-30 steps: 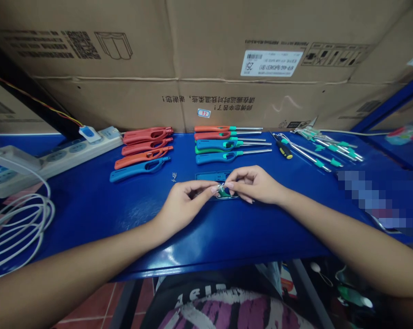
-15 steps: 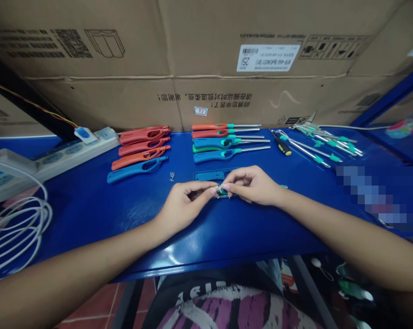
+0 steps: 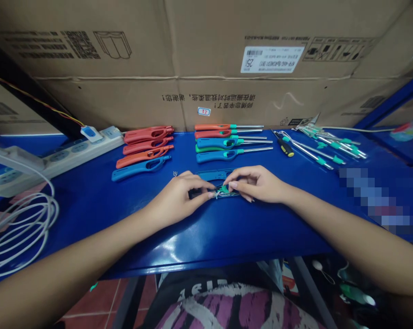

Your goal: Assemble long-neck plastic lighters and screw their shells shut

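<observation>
A lighter casing half lies open in front of me, with thin wires, a metal tube and a green trigger piece in it. My left hand has its thumb and forefinger closed on the left end of this casing, by the wires. At the other side, the thumb and forefinger of my right hand close at the green trigger piece. My fingers partly hide both. Just behind lies another casing half, blue, its hollow side up. Several tiny screws are left of it.
Blue and red lighter handles lie in a row at the left, beside a power strip and coiled white cable. Long-necked lighters lie behind my hands. A screwdriver and metal tubes with green parts lie right. Cardboard stands behind.
The fingertips of my two hands have moved apart from a shared pinch, and more of the green trigger piece and wires shows. The view has shifted slightly.
</observation>
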A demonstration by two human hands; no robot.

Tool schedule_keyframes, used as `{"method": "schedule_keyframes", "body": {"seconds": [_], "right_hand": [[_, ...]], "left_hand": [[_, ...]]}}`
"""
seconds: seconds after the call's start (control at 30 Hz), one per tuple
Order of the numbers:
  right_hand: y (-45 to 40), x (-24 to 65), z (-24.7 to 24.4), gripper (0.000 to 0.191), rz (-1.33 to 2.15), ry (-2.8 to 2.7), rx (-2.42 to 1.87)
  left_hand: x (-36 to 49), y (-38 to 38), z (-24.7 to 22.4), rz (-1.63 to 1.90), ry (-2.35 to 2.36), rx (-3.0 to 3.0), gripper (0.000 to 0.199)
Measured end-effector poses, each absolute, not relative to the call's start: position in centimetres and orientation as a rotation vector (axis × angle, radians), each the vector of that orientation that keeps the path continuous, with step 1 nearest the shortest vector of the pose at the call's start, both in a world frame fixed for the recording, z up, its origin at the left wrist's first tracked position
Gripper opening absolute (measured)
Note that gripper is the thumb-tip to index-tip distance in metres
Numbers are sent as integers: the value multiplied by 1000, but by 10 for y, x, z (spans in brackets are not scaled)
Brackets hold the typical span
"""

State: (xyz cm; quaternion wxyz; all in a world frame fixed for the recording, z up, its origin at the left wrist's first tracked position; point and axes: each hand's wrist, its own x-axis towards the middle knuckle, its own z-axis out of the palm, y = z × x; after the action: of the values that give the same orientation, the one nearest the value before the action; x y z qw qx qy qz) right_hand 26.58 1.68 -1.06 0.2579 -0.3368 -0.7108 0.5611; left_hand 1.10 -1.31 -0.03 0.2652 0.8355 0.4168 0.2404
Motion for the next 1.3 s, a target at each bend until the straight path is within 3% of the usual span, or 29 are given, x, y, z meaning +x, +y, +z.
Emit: {"method": "schedule_keyframes", "body": {"seconds": [0.63,0.93,1.3], "right_hand": [[18,266,-12,33,1519,-1927,-932],[16,267,-11,32,1475,-1966,-935],[15,265,-10,29,1441,-1986,-946]], "left_hand": [[5,-11,6,541,1125,2513,15],[5,-8,0,593,1186,2188,18],[3,-8,7,576,1159,2199,12]]}}
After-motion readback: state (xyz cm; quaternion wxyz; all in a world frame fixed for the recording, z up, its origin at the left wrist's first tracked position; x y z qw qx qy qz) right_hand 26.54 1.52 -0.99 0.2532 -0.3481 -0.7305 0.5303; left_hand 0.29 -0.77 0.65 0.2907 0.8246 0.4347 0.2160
